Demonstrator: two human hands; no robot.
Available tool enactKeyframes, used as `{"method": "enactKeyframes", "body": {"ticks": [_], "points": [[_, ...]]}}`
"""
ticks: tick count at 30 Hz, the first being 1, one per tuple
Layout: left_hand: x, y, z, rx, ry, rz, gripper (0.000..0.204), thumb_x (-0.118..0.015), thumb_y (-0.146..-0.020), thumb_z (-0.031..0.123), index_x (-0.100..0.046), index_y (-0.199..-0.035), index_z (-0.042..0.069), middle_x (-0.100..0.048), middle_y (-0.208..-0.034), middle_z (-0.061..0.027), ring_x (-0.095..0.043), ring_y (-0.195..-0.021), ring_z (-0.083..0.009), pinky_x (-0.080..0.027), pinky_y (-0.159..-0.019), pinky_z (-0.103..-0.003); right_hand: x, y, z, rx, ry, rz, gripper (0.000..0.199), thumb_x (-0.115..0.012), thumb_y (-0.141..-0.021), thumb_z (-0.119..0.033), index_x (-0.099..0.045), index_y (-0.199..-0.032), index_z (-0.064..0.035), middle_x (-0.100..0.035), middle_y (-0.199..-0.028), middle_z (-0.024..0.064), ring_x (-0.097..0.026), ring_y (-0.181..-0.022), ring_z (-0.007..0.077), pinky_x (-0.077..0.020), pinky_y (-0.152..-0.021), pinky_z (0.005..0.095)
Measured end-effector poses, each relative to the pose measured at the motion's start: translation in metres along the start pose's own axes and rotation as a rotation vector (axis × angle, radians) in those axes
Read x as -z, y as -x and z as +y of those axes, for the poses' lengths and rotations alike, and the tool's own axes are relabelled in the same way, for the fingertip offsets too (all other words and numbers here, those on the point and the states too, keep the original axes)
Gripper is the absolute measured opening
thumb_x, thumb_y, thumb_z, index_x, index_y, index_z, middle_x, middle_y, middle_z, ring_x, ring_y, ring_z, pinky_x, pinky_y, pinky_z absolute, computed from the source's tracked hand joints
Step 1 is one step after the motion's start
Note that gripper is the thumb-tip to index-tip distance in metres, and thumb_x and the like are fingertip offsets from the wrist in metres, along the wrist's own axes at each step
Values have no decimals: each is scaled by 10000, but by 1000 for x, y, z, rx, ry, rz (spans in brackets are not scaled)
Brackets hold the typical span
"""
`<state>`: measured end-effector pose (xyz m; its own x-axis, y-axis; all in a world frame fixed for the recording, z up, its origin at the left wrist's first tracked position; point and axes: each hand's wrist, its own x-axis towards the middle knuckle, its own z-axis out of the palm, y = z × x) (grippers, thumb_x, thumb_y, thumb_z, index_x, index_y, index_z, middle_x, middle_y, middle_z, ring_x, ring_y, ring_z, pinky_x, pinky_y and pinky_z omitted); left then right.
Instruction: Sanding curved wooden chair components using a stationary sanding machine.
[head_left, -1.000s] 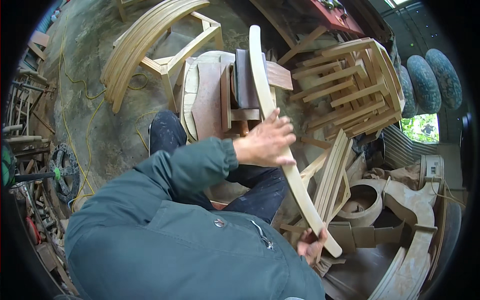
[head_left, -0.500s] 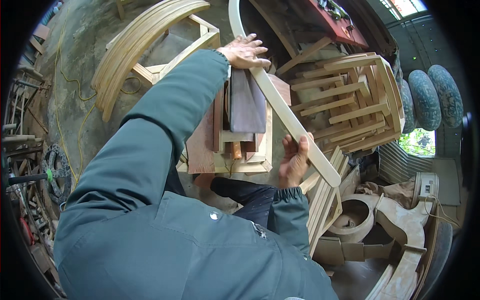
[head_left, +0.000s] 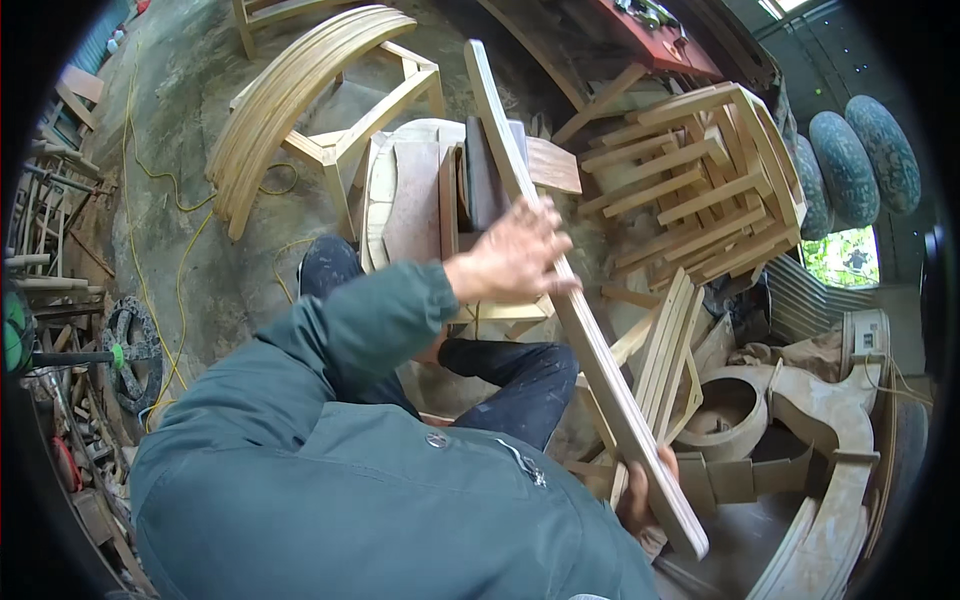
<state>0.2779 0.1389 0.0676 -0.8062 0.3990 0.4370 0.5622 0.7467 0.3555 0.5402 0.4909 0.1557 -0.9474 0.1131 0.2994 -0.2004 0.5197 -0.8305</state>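
Here we have a long wooden rail [head_left: 615, 398], pale, with fine lines along its upturned side, lying on a slant: its far end stands just beyond the dark grey block [head_left: 484, 190], its middle crosses the block's right side, and its near end drops well to the right and on our side of that block. Whether rail and block touch, we can't tell.

Now the left hand [head_left: 512, 252], on our side of the block, lies across the rail with fingers spread, a little blurred. And the right hand [head_left: 636, 498], well to the block's near right, is wrapped round the rail's near end from beneath; its palm is hidden from us.

Just left of the block we pick out a flat reddish board [head_left: 416, 200]. Farther left and beyond, curved wooden strips [head_left: 290, 110] lie bunched over an angular wooden frame [head_left: 385, 110]. Right of the block, look, slatted wooden frames [head_left: 715, 190] sit in a stack, and to its near right we find straight strips [head_left: 665, 350] side by side. Far left of the block, a yellow cord [head_left: 128, 200] trails over the floor.
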Motion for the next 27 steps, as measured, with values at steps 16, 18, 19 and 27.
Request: {"method": "enactKeyframes", "body": {"ticks": [16, 18, 19, 27], "points": [[15, 19, 33, -116, 235, 81, 816, -595, -947, 713, -519, -1447, 72, -441, -1514, -248, -286, -1532, -453, -232, -1260, -592, 22, -29, -92, 557, 269, -228, 342, -838, -892, -173, -637, -1135, -38, -755, -1077, 285, -774, -987, 375, -620, -876, 415], [14, 11, 4, -62, 247, 83, 797, -493, -1010, 704, -479, -1505, 81, -407, -1572, -266, -263, -1545, -465, -220, -1256, -619, -13, -50, -93, 93, 206, -311, 357, -792, -859, 16, -710, -1204, -25, -742, -1107, 305, -770, -1003, 334, -622, -848, 379], [17, 3, -2, -73, 240, 50, 846, -503, -980, 746, -478, -1510, 87, -406, -1581, -262, -266, -1545, -467, -211, -1256, -628, -35, -64, -80, 63, 75, -278, 423, -775, -810, 104, -736, -1211, -27, -741, -1145, 292, -764, -1037, 326, -618, -859, 377], [52, -30, -86, -148, 64, -154, 838, -873, -732, 313, -549, -1493, 181, -539, -1514, -130, -388, -1499, -397, -228, -1255, -646, -225, -204, -30, 806, 297, -430, 522, -725, -791, 43, -738, -1291, -105, -666, -1369, 228, -699, -1202, 381, -578, -1009, 417]]}}
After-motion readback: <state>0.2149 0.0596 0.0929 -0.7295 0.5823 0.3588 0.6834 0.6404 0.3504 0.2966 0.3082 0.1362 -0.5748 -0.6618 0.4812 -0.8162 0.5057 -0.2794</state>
